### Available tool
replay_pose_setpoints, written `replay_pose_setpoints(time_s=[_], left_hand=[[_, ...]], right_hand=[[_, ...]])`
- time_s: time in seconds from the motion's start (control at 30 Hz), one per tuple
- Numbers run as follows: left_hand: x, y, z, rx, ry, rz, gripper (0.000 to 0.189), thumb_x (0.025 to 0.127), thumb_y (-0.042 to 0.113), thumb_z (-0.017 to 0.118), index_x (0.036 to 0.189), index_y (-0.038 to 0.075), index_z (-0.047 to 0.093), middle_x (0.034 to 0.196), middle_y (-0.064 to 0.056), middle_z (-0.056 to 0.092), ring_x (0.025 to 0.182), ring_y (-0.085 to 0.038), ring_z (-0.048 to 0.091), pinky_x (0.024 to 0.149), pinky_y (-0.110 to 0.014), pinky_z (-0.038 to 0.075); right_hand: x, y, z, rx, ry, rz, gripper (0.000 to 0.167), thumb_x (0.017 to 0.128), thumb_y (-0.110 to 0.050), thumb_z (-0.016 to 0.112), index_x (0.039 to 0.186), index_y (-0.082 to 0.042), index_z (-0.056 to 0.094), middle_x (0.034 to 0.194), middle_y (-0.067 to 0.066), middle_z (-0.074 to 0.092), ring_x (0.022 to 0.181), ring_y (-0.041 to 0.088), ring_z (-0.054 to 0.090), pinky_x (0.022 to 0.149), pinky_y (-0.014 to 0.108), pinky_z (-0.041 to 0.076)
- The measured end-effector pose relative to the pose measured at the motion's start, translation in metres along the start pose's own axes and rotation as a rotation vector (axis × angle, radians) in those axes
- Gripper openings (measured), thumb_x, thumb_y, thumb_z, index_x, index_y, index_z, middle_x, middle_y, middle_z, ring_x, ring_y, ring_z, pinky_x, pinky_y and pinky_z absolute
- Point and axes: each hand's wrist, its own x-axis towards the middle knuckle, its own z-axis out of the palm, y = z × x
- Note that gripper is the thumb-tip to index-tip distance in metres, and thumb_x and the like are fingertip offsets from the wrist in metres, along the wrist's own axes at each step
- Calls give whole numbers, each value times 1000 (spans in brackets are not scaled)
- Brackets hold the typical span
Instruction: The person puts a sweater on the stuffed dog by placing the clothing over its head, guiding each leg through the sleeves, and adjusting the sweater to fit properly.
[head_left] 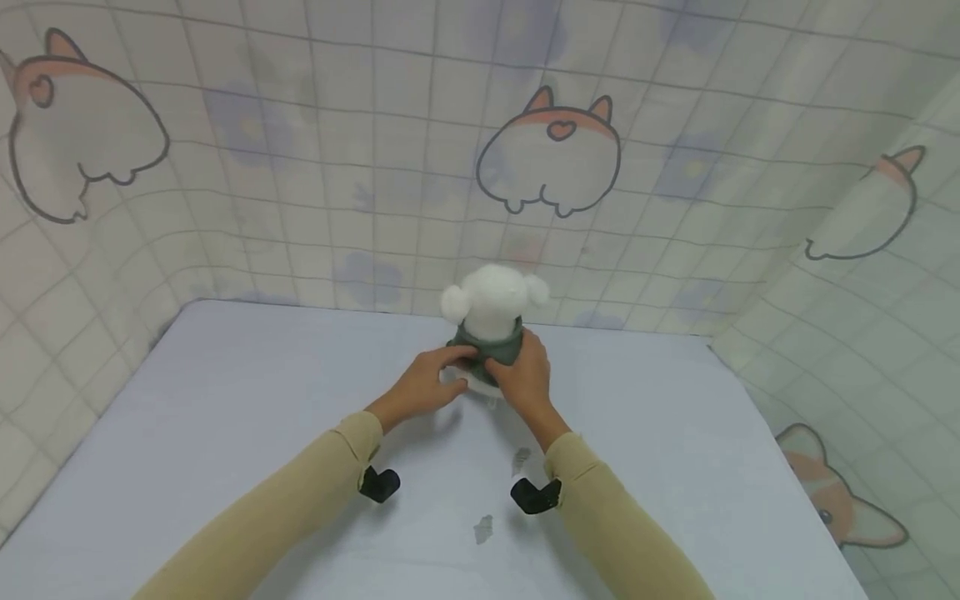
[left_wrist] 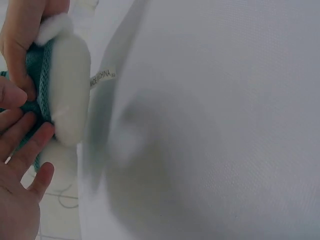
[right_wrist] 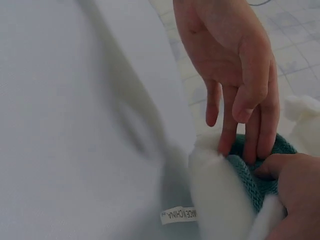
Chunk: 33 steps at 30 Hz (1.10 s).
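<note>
A white plush toy (head_left: pixel 491 302) in a green knitted garment (head_left: pixel 495 348) sits near the table's back edge. It has a round head and two round ears. A small white tag reading MADE IN CHINA (left_wrist: pixel 103 76) sticks out from its lower white part. My right hand (head_left: pixel 522 375) holds the toy's right side, thumb across the knit. From the left, my left hand (head_left: pixel 423 383) touches the garment with extended fingers (right_wrist: pixel 252 132), its thumb held apart. In the right wrist view some of those fingertips are hidden behind the knit.
The toy stands on a white-covered table (head_left: pixel 285 400). Behind and beside it hangs a checked curtain (head_left: pixel 405 167) printed with corgis and flowers. Two grey patches (head_left: pixel 483 528) mark the table nearer me. A black wrist device (head_left: pixel 380 484) shows under each sleeve.
</note>
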Motion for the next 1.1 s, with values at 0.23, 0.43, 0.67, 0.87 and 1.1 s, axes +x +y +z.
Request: replay_pose_setpoints(time_s=[0.23, 0.43, 0.67, 0.87, 1.1], left_hand=[[6, -1, -4, -64, 75, 36, 35, 91, 7, 59, 126, 9, 61, 119, -9, 67, 102, -23, 65, 88, -42, 54], [11, -5, -13, -119, 220, -41, 30, 92, 8, 61, 122, 8, 62, 113, -11, 66, 103, -24, 63, 85, -37, 53], [14, -9, -20, -150, 132, -204, 52, 94, 32, 63, 140, 16, 47, 141, -7, 49, 127, -26, 50, 99, -45, 48], [14, -10, -19, -260, -55, -299, 79, 88, 51, 65, 152, 26, 26, 159, 2, 26, 146, -24, 29, 114, -49, 35], [17, -12, -18, -390, -185, -354, 91, 82, 55, 68, 154, 33, 17, 162, 1, 18, 150, -26, 19, 117, -56, 25]], right_hand=[[5, 3, -10, 81, 5, 49, 69, 82, -19, 72, 141, -1, 42, 137, 18, 53, 127, 34, 50, 108, 50, 40], [7, 11, -21, 136, -41, 57, 68, 80, -21, 72, 140, -5, 44, 136, 15, 55, 124, 33, 51, 107, 50, 41], [7, 20, -36, 256, -179, 36, 66, 81, -27, 74, 139, -10, 46, 135, 11, 54, 123, 29, 51, 105, 49, 42], [8, 29, -44, 411, -293, 82, 67, 82, -23, 74, 141, -12, 45, 139, 9, 52, 128, 27, 47, 111, 48, 38], [12, 31, -46, 528, -395, 83, 65, 79, -13, 65, 142, -9, 46, 143, 11, 48, 133, 28, 44, 116, 47, 32]])
